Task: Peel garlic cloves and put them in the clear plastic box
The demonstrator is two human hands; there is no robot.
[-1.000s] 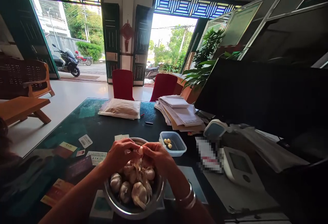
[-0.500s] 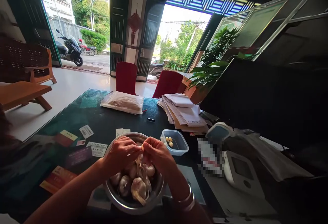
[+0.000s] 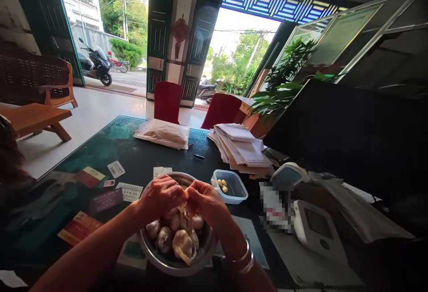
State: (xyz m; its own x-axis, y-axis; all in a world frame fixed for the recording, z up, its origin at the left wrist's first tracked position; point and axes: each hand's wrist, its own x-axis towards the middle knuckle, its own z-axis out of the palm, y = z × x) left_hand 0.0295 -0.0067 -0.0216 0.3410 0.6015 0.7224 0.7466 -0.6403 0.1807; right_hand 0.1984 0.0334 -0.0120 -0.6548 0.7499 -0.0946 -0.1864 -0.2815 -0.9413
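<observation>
Clamping a garlic clove [image 3: 186, 193] between fingertips of left hand [image 3: 158, 197] and right hand [image 3: 206, 201], above bulbs [image 3: 182, 242] in the bowl [image 3: 204, 253]; showing it more plainly than half a second ago, adding none to the tub [image 3: 238, 188] beyond; apparently still peeling.

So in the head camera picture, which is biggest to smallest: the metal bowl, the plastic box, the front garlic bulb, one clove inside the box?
1. Metal bowl
2. Plastic box
3. Front garlic bulb
4. Clove inside the box

That's just how big they look here.
</observation>
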